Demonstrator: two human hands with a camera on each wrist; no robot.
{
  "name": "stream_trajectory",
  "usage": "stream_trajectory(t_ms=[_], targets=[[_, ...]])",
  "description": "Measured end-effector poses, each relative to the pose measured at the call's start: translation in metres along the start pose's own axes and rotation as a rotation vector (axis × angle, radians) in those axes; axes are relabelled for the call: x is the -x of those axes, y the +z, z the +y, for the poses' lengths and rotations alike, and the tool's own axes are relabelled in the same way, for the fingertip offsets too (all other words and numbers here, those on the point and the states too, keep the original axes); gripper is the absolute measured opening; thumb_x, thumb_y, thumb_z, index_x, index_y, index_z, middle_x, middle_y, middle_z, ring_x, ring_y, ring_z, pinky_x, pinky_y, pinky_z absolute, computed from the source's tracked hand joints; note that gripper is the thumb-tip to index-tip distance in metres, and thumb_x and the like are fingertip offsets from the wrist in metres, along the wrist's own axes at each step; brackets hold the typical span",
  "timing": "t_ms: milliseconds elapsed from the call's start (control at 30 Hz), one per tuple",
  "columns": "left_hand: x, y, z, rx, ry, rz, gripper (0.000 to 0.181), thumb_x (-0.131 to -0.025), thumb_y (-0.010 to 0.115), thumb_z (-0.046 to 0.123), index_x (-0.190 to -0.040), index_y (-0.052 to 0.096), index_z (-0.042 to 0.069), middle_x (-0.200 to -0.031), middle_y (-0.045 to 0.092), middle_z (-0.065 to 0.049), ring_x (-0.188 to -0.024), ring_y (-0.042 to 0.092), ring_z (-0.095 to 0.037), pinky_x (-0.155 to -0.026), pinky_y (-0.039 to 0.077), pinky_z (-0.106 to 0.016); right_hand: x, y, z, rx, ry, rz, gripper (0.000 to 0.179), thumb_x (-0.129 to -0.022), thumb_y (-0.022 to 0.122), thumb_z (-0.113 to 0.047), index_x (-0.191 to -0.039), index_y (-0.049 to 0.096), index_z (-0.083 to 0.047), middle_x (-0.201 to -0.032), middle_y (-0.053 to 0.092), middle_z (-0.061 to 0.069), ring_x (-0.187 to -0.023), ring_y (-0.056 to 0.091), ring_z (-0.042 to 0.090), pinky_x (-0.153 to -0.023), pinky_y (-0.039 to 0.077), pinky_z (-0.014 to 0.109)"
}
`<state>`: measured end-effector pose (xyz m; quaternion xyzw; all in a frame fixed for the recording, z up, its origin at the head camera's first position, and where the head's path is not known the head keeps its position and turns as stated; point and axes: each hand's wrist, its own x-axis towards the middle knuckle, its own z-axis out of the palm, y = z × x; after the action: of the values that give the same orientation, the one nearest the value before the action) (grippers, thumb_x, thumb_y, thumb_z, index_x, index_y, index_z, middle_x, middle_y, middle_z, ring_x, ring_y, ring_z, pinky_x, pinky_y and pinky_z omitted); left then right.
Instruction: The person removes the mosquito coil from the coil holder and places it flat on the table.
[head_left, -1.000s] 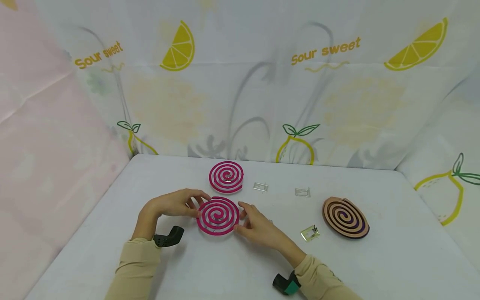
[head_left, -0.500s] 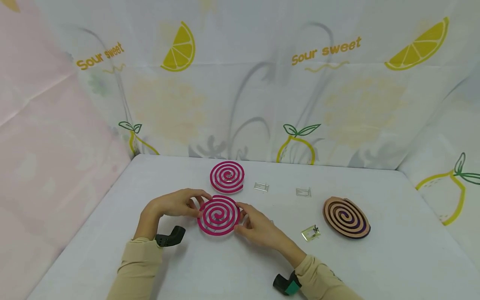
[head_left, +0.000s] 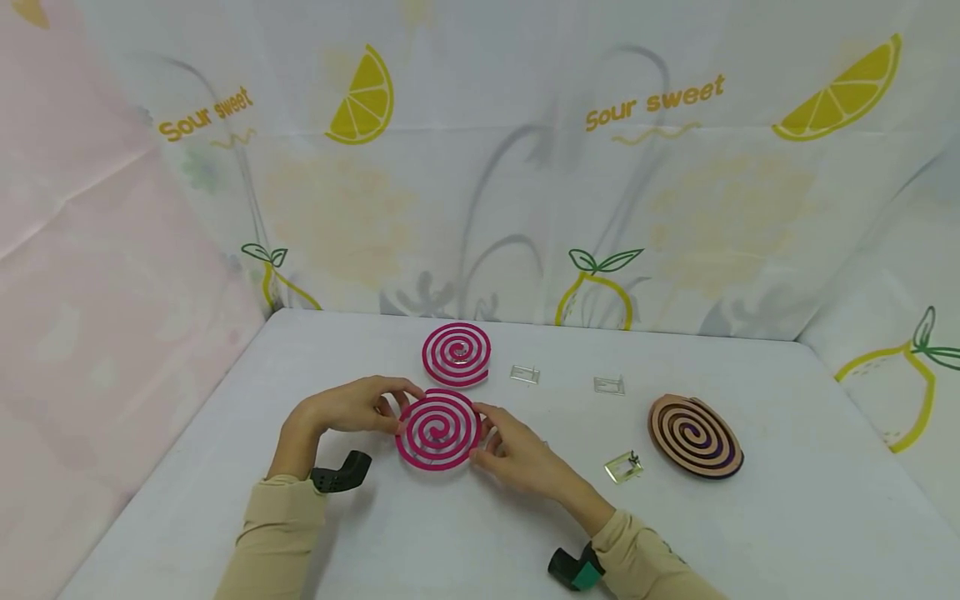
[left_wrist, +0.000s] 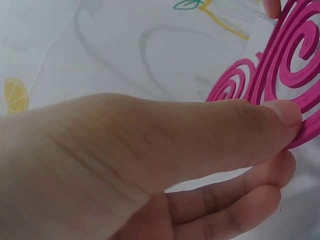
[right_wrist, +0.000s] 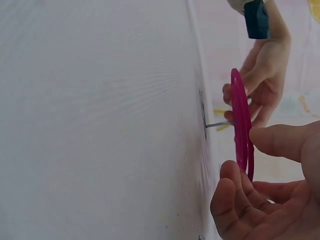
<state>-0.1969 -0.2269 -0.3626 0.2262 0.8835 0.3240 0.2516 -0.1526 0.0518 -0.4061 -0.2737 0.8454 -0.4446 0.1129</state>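
A pink mosquito coil lies level between my two hands at the front middle of the white table. My left hand pinches its left edge; in the left wrist view the thumb lies on top of the coil. On the opposite edge, my right hand holds it between thumb and fingers. From the right wrist view, the coil stands off the tabletop, and a thin metal prong from a stand on the table reaches its underside. Most of that stand is hidden by the coil in the head view.
Behind it, a second pink coil sits over a metal stand. Two silvery stands lie toward the back right. A gold-coloured stand is right of my right hand, near a brown and dark double coil. Printed cloth walls surround the table.
My right index finger has closed in from just off the coil's edge to touching it. The coil has shifted very slightly; my left hand keeps its hold.
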Motion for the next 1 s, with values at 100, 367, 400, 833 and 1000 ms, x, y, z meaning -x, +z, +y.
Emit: stream_trajectory(t_ms=[100, 367, 400, 833, 1000], targets=[[0.0, 0.0, 0.0, 0.001, 0.001, 0.001, 0.045, -0.086, 0.068, 0.016, -0.129, 0.054, 0.018, -0.111, 0.059, -0.006, -0.085, 0.063, -0.014, -0.075, 0.05, -0.03, 0.0, -0.001, -0.001, -0.012, -0.003, 0.005, 0.061, -0.087, 0.065, -0.011, -0.141, 0.037, -0.003, -0.11, 0.055, 0.008, -0.088, 0.054, 0.013, -0.07, 0.048, 0.018], [0.0, -0.001, 0.003, 0.005, -0.003, 0.003, 0.047, -0.086, 0.068, 0.016, -0.13, 0.053, 0.018, -0.111, 0.058, -0.007, -0.085, 0.063, -0.015, -0.076, 0.051, -0.03, 0.0, -0.005, -0.004, -0.051, 0.003, -0.001, 0.063, -0.087, 0.065, -0.014, -0.143, 0.036, -0.007, -0.113, 0.053, 0.005, -0.09, 0.055, 0.013, -0.072, 0.05, 0.019], [0.0, -0.001, 0.003, 0.007, -0.005, 0.003, 0.047, -0.086, 0.068, 0.016, -0.13, 0.053, 0.018, -0.111, 0.058, -0.007, -0.085, 0.063, -0.015, -0.075, 0.051, -0.03, 0.0, -0.005, -0.004, -0.053, 0.002, -0.001, 0.063, -0.087, 0.065, -0.014, -0.143, 0.036, -0.007, -0.113, 0.053, 0.005, -0.09, 0.055, 0.012, -0.072, 0.05, 0.019], [-0.002, 0.001, 0.003, 0.004, 0.036, 0.027, 0.042, -0.088, 0.065, 0.021, -0.128, 0.054, 0.016, -0.107, 0.062, -0.005, -0.084, 0.065, -0.018, -0.076, 0.05, -0.031, -0.001, -0.013, -0.001, -0.087, -0.008, -0.01, 0.064, -0.088, 0.065, -0.013, -0.144, 0.034, -0.009, -0.115, 0.054, 0.008, -0.09, 0.057, 0.012, -0.072, 0.052, 0.021], [-0.006, 0.001, 0.003, 0.079, 0.091, 0.064, 0.038, -0.091, 0.062, 0.02, -0.127, 0.054, 0.012, -0.105, 0.062, -0.007, -0.083, 0.066, -0.019, -0.077, 0.051, -0.031, -0.003, -0.02, -0.001, -0.139, 0.015, -0.002, 0.063, -0.088, 0.065, -0.012, -0.143, 0.035, -0.014, -0.115, 0.053, 0.008, -0.09, 0.058, 0.013, -0.071, 0.052, 0.022]])
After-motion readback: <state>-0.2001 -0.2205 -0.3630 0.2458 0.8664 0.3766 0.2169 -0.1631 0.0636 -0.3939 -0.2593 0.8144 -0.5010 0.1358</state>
